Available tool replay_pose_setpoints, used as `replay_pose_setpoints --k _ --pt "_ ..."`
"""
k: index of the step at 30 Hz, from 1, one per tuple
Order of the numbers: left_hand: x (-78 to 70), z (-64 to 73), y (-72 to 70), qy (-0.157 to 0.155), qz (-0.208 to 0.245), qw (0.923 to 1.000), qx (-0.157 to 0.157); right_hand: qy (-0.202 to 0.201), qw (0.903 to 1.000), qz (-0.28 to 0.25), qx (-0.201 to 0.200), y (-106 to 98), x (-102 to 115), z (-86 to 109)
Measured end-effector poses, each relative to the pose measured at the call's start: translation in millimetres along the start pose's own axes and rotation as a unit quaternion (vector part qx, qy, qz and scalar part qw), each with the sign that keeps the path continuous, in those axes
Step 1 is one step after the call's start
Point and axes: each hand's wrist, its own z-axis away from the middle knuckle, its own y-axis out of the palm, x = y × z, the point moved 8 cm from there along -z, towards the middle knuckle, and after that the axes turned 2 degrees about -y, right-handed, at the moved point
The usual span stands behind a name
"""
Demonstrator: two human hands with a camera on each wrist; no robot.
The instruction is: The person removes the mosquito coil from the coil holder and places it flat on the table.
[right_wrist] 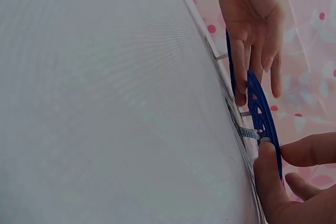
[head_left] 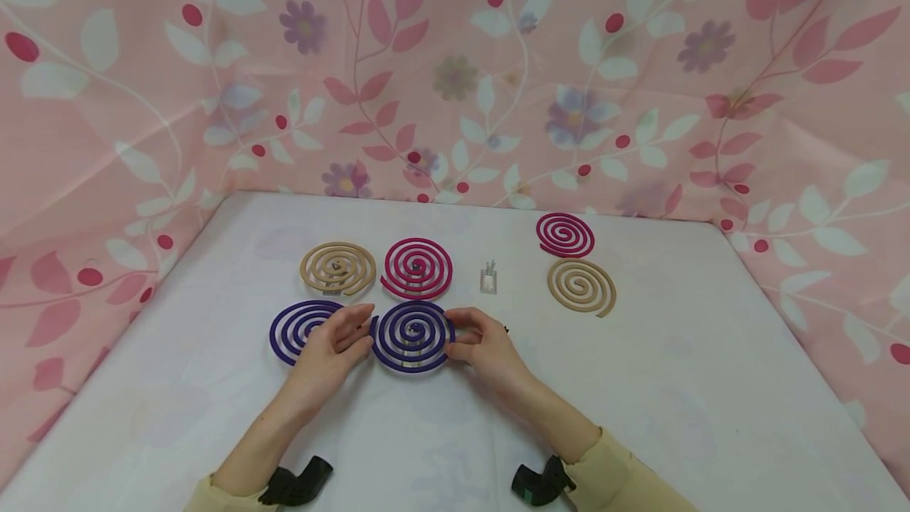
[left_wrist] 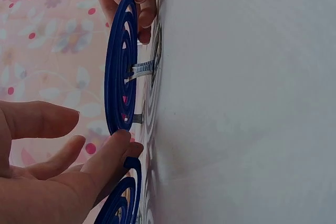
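A dark blue mosquito coil [head_left: 415, 330] sits raised on a small metal stand [left_wrist: 143, 68] in the middle of the table. My right hand [head_left: 490, 346] pinches its right edge between thumb and fingers. At the coil's left edge is my left hand [head_left: 329, 350], its fingers loosely extended; in the left wrist view a fingertip touches the rim. Beneath that hand, partly covered, lies a second blue coil [head_left: 283, 334]. Just behind are a tan coil [head_left: 337, 267] and a pink coil [head_left: 416, 268], each with a stand visible below.
A bare metal stand [head_left: 488, 280] lies right of the pink coil. Farther right are another pink coil [head_left: 565, 235] and a tan coil [head_left: 580, 286], flat on the white tabletop [head_left: 697, 385]. Flowered pink cloth [head_left: 455, 77] hangs behind and at both sides.
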Motion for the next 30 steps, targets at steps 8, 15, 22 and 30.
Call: replay_pose_setpoints --k 8,15,22,30 --pt "1.3 -0.6 -0.4 0.002 -0.004 1.0 0.001 0.001 0.9995 -0.031 0.013 3.2 1.4 1.7" --pt "2.1 -0.8 -0.7 0.0 0.0 1.0 0.0 0.008 0.9993 -0.034 0.011 3.0 -0.2 0.3" --pt "1.0 -0.2 -1.6 0.001 0.003 1.0 -0.004 0.003 0.9994 -0.033 0.01 3.1 -0.4 0.1" --pt "0.7 -0.9 -5.0 -0.001 0.0 0.9998 -0.02 0.005 0.9991 -0.042 0.01 4.0 -1.0 -0.5"
